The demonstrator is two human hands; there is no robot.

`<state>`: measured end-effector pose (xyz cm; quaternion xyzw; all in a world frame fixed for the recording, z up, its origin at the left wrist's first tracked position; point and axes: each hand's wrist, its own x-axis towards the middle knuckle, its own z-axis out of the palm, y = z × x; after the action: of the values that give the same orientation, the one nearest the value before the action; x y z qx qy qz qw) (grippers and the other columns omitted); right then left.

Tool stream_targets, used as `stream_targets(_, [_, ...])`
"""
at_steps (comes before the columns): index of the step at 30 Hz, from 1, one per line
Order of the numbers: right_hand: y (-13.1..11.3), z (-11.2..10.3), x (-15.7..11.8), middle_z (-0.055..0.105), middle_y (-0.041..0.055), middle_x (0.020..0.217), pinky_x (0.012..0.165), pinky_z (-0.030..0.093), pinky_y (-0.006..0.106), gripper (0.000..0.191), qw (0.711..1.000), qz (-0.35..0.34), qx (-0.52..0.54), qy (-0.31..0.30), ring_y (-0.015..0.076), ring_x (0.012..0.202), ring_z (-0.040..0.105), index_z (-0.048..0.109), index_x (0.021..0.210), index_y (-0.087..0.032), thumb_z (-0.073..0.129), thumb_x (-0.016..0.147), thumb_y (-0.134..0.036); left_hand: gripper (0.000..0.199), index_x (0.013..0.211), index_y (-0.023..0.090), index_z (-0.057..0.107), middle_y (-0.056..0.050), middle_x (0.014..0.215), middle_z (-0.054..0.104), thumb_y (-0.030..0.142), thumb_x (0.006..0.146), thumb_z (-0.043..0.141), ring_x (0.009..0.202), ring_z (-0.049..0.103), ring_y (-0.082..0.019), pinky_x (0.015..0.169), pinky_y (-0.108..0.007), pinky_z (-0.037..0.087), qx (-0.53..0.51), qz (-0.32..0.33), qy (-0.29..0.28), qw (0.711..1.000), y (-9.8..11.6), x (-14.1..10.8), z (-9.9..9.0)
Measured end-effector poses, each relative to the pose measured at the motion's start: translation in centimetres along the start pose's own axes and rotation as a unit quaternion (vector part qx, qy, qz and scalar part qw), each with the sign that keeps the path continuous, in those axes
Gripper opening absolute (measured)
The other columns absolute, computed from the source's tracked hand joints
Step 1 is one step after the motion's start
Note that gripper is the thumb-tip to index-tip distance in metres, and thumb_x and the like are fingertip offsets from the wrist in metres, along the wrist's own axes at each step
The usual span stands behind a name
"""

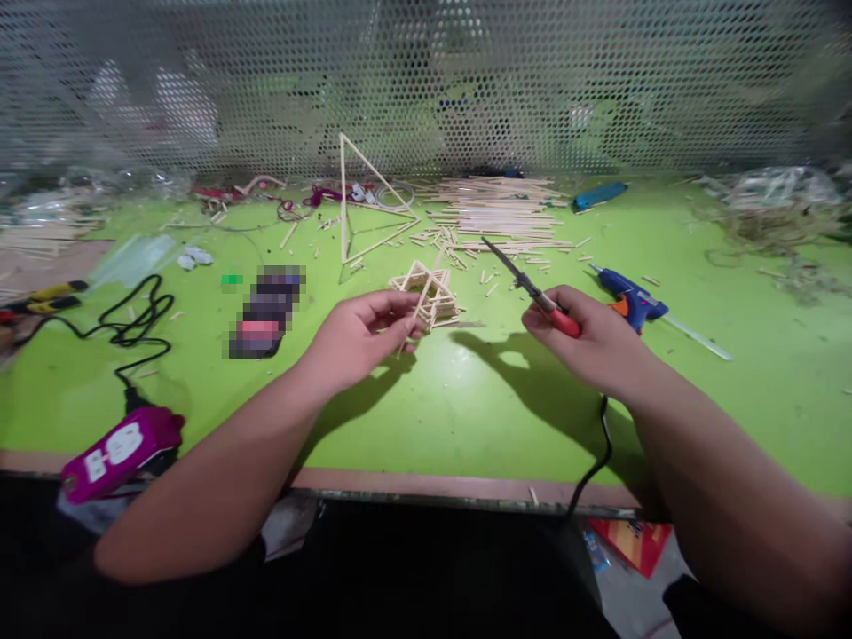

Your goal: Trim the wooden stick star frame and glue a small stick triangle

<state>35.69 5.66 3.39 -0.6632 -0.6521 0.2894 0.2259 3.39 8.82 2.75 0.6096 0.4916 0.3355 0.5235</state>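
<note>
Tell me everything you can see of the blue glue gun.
The glue gun lies on its side on the green table, beyond the right hand. Its blue body looks plastic, with an orange trigger. The nozzle points away and leftward; a translucent stick juts from its rear. Whether the hand touches it is unclear.

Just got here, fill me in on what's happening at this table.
The left hand pinches a thin stick by a small stick structure; whether they touch is unclear. The right hand holds a red-handled tool, away from the structure. A blue glue gun lies to the right, and a larger triangular frame stands behind.
</note>
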Motion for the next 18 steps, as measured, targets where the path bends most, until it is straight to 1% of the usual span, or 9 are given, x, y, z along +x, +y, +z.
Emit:
stream_targets(3, [-0.3,0.0,-0.2,0.072,0.0045,0.088,0.073,0.048,0.039,0.038,1.0,-0.002,0.005,-0.007,0.0259,0.083,0.063,0.064,0.095,-0.027,0.064,0.097,-0.065,0.026,0.105,0.021,0.086,-0.008,0.112,0.083,0.04,0.088,0.091,0.104,0.078,-0.022,0.097,-0.037,0.064,-0.029,0.067,0.07,0.995,0.2,0.2,-0.6])
stream_targets(5, [-0.5,0.0,-0.2,0.071,0.0049,0.088,0.074,0.048,0.039,0.038,1.0,-0.004,0.01,-0.008,0.026,0.083,0.062,0.064,0.093,-0.027,0.064,0.095,-0.064,0.018,0.102,0.025,0.087,-0.006,0.111,0.084,0.038,0.09,0.09,0.101,0.077,-0.02,0.094,-0.034,0.064,0.008,0.122,0.135,0.983,0.5,-0.1,-0.7])
stream_targets(7, [-0.5,0.0,-0.2,0.071,0.0056,0.088,0.075,0.048,0.041,0.037,1.0,-0.005,0.022,-0.004,0.0263,0.082,0.062,0.065,0.093,-0.026,0.064,0.093,-0.064,0.015,0.105,0.027,0.088,-0.004,0.104,0.086,0.037,0.095,0.084,0.091,0.078,-0.019,0.085,-0.033,0.065,0.046,0.152,0.147,0.976,0.7,-0.8,-0.3])
stream_targets(8, [-0.5,0.0,-0.1,0.071,0.0061,0.088,0.075,0.048,0.041,0.038,1.0,-0.005,0.025,0.0,0.0265,0.082,0.062,0.065,0.093,-0.026,0.064,0.092,-0.064,0.014,0.107,0.028,0.088,-0.004,0.101,0.087,0.036,0.098,0.081,0.087,0.078,-0.019,0.081,-0.033,0.065,0.062,0.157,0.117,0.979,0.7,-1.2,0.1])
stream_targets(10, [-0.3,-0.1,0.1,0.071,0.0066,0.088,0.074,0.048,0.042,0.04,1.0,-0.001,0.022,0.012,0.0267,0.081,0.062,0.066,0.093,-0.026,0.064,0.09,-0.066,0.016,0.109,0.029,0.088,-0.004,0.098,0.088,0.033,0.102,0.075,0.085,0.081,-0.02,0.08,-0.034,0.065,0.097,0.164,-0.034,0.981,0.5,-2.2,1.1])
stream_targets(12, [-0.1,-0.1,0.2,0.07,0.007,0.087,0.074,0.048,0.043,0.041,1.0,0.001,0.015,0.024,0.0271,0.08,0.062,0.066,0.092,-0.026,0.065,0.089,-0.067,0.021,0.115,0.031,0.088,-0.003,0.105,0.089,0.031,0.103,0.071,0.092,0.084,-0.021,0.088,-0.036,0.065,0.132,0.186,-0.174,0.958,0.1,-2.8,2.2])
stream_targets(13, [-0.1,-0.1,0.3,0.071,0.0072,0.087,0.074,0.049,0.043,0.041,1.0,0.003,0.011,0.026,0.0273,0.079,0.063,0.065,0.091,-0.026,0.065,0.088,-0.067,0.022,0.117,0.031,0.087,-0.003,0.107,0.089,0.032,0.102,0.071,0.093,0.084,-0.022,0.09,-0.036,0.064,0.146,0.202,-0.209,0.946,-0.1,-2.9,2.6])
stream_targets(15, [0.0,0.0,0.4,0.071,0.0074,0.087,0.074,0.049,0.044,0.042,1.0,0.007,0.006,0.026,0.0279,0.079,0.063,0.065,0.091,-0.026,0.065,0.088,-0.068,0.021,0.117,0.03,0.087,-0.003,0.109,0.089,0.037,0.101,0.075,0.095,0.085,-0.023,0.091,-0.037,0.064,0.162,0.216,-0.225,0.936,-0.5,-2.9,3.0])
stream_targets(18, [0.1,0.2,0.4,0.071,0.0068,0.085,0.073,0.049,0.044,0.045,1.0,0.002,0.003,0.019,0.0281,0.079,0.063,0.066,0.092,-0.026,0.064,0.088,-0.071,0.014,0.109,0.029,0.085,-0.004,0.105,0.089,0.037,0.1,0.079,0.095,0.084,-0.023,0.091,-0.037,0.063,0.156,0.195,-0.176,0.952,-0.8,-2.6,3.0])
